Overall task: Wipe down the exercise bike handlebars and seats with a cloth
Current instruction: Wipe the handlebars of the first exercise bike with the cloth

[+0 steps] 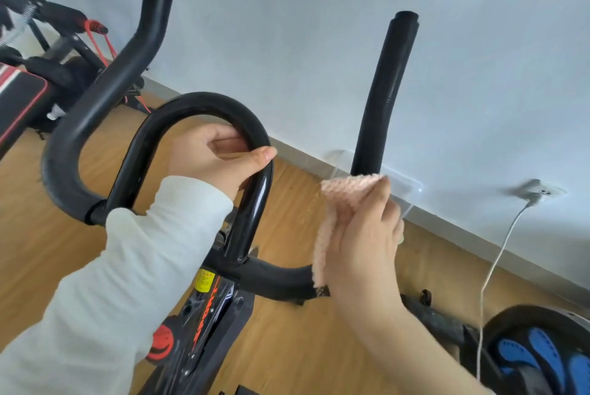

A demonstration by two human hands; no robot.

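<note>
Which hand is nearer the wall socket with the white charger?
Right. The right hand, holding the cloth on the handlebar, is left of the socket; the left hand grips the centre loop, farther off.

the cloth (348,199) and right hand (367,247) hide the bend of the right grip (386,97). fingertips of the left hand (210,158) curl out of sight behind the centre loop (198,100). the yellow label (204,280) at 6 o'clock is too small to read. the bench (19,91) at 9 o'clock is cut by the edge.
</note>
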